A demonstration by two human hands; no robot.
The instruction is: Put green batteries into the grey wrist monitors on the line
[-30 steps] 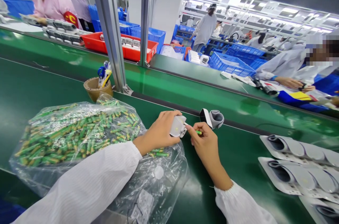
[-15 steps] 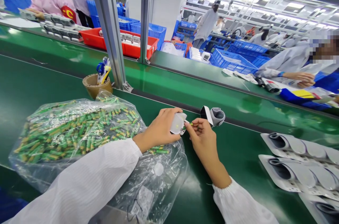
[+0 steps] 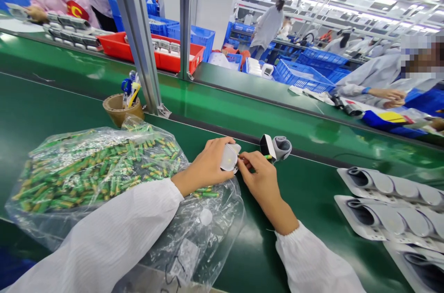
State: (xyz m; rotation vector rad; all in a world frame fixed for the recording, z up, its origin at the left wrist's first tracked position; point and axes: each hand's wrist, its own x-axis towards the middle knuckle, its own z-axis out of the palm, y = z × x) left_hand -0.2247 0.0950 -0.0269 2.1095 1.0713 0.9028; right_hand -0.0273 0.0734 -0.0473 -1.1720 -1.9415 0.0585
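Item: left hand point(image 3: 207, 165), white-sleeved, fingers curled and clamped round a small white device point(image 3: 229, 158), held just above the green conveyor belt point(image 3: 52, 112) at the edge of the battery bag. Item: right hand point(image 3: 258, 176), thumb and fingers pinched together on a green battery point(image 3: 268, 156), of which only a short green end showed past the knuckles. Change from half a second before: the right hand had closed the small gap and its fingertips point(image 3: 243, 160) now touched the device's near edge, where earlier they stood just off it with the battery showing between; the left hand's hold on the device was unchanged. Position of battery to grip: inside the right pinch, its visible end pointing away from the device toward the cuffed unit point(image 3: 277, 147) that lay on the belt just beyond the hands; whether its other end met the device could not be told. Surroundings: clear plastic bag point(image 3: 93, 177) heaped with green batteries, under the left forearm; brown cup point(image 3: 120, 109) of pens behind it; grey cuffed units on white trays point(image 3: 379, 196) to the right; a red crate point(image 3: 163, 58) and co-workers across the line.
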